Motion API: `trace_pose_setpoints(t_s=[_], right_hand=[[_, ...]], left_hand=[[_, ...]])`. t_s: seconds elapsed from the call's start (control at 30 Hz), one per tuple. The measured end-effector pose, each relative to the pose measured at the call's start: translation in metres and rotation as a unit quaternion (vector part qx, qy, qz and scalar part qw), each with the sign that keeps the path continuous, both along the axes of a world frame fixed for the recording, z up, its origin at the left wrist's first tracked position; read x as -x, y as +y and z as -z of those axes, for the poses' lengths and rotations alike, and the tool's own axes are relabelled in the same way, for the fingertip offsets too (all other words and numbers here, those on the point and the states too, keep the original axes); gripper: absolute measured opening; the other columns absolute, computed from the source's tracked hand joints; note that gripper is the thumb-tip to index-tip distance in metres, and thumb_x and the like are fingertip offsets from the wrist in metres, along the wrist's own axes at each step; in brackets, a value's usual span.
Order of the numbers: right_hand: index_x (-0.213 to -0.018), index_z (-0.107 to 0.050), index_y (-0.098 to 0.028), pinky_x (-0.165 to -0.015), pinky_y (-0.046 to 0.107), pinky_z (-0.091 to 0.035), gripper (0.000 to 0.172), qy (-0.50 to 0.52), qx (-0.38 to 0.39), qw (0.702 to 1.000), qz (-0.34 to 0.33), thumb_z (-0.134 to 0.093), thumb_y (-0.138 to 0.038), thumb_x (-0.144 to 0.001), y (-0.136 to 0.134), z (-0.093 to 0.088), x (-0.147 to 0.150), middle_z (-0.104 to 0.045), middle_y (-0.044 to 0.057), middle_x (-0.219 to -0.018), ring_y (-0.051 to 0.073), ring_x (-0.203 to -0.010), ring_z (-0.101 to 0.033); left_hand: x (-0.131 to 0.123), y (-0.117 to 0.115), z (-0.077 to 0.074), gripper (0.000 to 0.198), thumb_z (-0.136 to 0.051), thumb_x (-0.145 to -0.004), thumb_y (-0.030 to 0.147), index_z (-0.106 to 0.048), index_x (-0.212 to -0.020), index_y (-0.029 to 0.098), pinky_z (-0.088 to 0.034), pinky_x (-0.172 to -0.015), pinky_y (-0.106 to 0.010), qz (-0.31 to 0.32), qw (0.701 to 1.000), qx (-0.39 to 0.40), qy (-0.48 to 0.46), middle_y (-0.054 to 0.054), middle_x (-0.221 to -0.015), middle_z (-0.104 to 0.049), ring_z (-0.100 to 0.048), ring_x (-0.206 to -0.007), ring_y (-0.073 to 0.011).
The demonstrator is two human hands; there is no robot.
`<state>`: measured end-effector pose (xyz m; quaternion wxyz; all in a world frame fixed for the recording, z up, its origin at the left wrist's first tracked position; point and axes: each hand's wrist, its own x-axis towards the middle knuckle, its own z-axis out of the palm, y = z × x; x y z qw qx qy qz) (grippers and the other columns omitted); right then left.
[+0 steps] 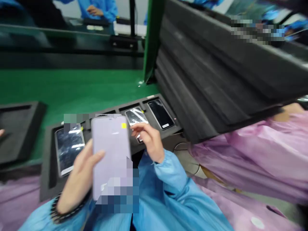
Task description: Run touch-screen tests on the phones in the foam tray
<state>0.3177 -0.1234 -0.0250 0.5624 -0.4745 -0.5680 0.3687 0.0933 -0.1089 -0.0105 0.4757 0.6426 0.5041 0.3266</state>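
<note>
The left hand [80,173] grips a pale phone [109,150] by its side. Just right of that phone, the right hand [151,141] is half curled over a dark tray [46,179]; blur hides whether its fingers pinch anything. Another phone [69,149] lies beyond the left hand.

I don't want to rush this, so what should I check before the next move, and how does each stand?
1. Left hand holding the pale device: ok.
2. Yellow sticker showing on it: ok.
3. Right hand clear of the middle device: cannot tell; they overlap in view.
4. Rightmost device lying in the black tray: ok.
5. Dark stack apart from the tray: cannot tell.
</note>
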Motion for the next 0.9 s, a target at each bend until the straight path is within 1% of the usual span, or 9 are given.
trace_pose_setpoints(t_s=[0.07, 0.13, 0.23, 0.33, 0.5, 0.6, 0.7, 0.83, 0.9], right_hand=[[-0.110, -0.063, -0.021, -0.074, 0.028, -0.050, 0.032, -0.052, -0.026, 0.998, 0.021, -0.050, -0.048, -0.098, 0.001, -0.012, -0.006, -0.067, 0.001, -0.089, 0.015, -0.082, -0.064], [-0.096, -0.062, -0.021, -0.071, 0.028, -0.046, 0.023, -0.144, -0.060, 0.985, 0.068, -0.057, -0.043, -0.096, 0.000, -0.022, -0.008, -0.062, 0.000, -0.081, 0.015, -0.076, -0.059], [-0.077, -0.055, -0.021, -0.069, 0.027, -0.042, 0.022, -0.263, -0.111, 0.953, 0.104, -0.058, -0.029, -0.098, -0.003, -0.031, -0.006, -0.057, -0.001, -0.072, 0.013, -0.069, -0.052], [-0.079, -0.054, -0.020, -0.067, 0.028, -0.041, 0.023, -0.323, -0.139, 0.930, 0.108, -0.060, -0.031, -0.098, -0.001, -0.036, -0.004, -0.058, 0.000, -0.072, 0.014, -0.068, -0.051], [-0.084, -0.060, -0.019, -0.068, 0.028, -0.044, 0.017, -0.399, -0.198, 0.890, 0.102, -0.059, -0.024, -0.100, -0.001, -0.036, -0.003, -0.064, 0.002, -0.075, 0.014, -0.070, -0.055], [-0.087, -0.063, -0.019, -0.067, 0.028, -0.046, 0.010, -0.381, -0.296, 0.874, 0.057, -0.062, -0.017, -0.096, -0.009, -0.038, 0.000, -0.068, 0.001, -0.077, 0.014, -0.071, -0.058], [-0.085, -0.064, -0.018, -0.059, 0.027, -0.046, 0.009, -0.310, -0.361, 0.879, 0.004, -0.066, -0.016, -0.094, -0.019, -0.041, 0.004, -0.069, -0.001, -0.074, 0.011, -0.065, -0.058], [-0.077, -0.066, -0.016, -0.051, 0.027, -0.044, 0.023, -0.247, -0.377, 0.893, -0.007, -0.062, -0.025, -0.098, -0.031, -0.049, 0.008, -0.067, -0.001, -0.067, 0.010, -0.061, -0.058], [-0.074, -0.067, -0.015, -0.051, 0.027, -0.044, 0.024, -0.231, -0.360, 0.904, -0.024, -0.065, -0.024, -0.096, -0.038, -0.055, 0.010, -0.068, -0.001, -0.067, 0.009, -0.061, -0.058]], left_hand=[[-0.016, -0.023, -0.002, 0.059, -0.056, -0.094, 0.051, -0.052, -0.145, 0.021, -0.055, -0.095, -0.028, -0.043, 0.997, 0.055, -0.040, -0.004, -0.134, -0.066, -0.065, -0.116, -0.0249], [-0.026, -0.038, -0.002, 0.058, -0.055, -0.095, 0.050, -0.053, -0.144, 0.018, -0.052, -0.101, -0.027, -0.030, 0.996, 0.057, -0.053, -0.006, -0.138, -0.063, -0.059, -0.127, -0.0252], [-0.025, -0.051, 0.002, 0.052, -0.053, -0.097, 0.047, -0.056, -0.141, 0.020, -0.055, -0.089, -0.023, 0.000, 0.998, 0.045, -0.042, -0.005, -0.134, -0.066, -0.058, -0.130, -0.0256], [-0.017, -0.055, 0.007, 0.048, -0.052, -0.098, 0.045, -0.058, -0.139, 0.022, -0.055, -0.080, -0.022, 0.019, 0.999, 0.037, -0.031, -0.004, -0.131, -0.067, -0.059, -0.128, -0.0256], [-0.018, -0.055, 0.009, 0.048, -0.054, -0.097, 0.043, -0.058, -0.139, 0.020, -0.054, -0.087, -0.022, 0.006, 0.998, 0.049, -0.039, -0.003, -0.134, -0.066, -0.057, -0.131, -0.0250], [-0.026, -0.052, 0.007, 0.050, -0.058, -0.095, 0.044, -0.059, -0.136, 0.016, -0.052, -0.098, -0.024, -0.043, 0.995, 0.054, -0.074, -0.005, -0.135, -0.066, -0.060, -0.127, -0.0237], [-0.028, -0.051, 0.003, 0.049, -0.061, -0.092, 0.043, -0.060, -0.132, 0.016, -0.053, -0.097, -0.024, -0.096, 0.986, 0.070, -0.113, -0.005, -0.130, -0.068, -0.065, -0.119, -0.0221], [-0.026, -0.058, -0.003, 0.052, -0.063, -0.089, 0.044, -0.059, -0.133, 0.016, -0.058, -0.091, -0.030, -0.111, 0.971, 0.109, -0.182, -0.007, -0.124, -0.071, -0.069, -0.112, -0.0254], [-0.026, -0.064, -0.008, 0.051, -0.065, -0.087, 0.043, -0.060, -0.131, 0.017, -0.058, -0.093, -0.034, -0.111, 0.966, 0.118, -0.203, -0.008, -0.124, -0.071, -0.068, -0.114, -0.0279]])
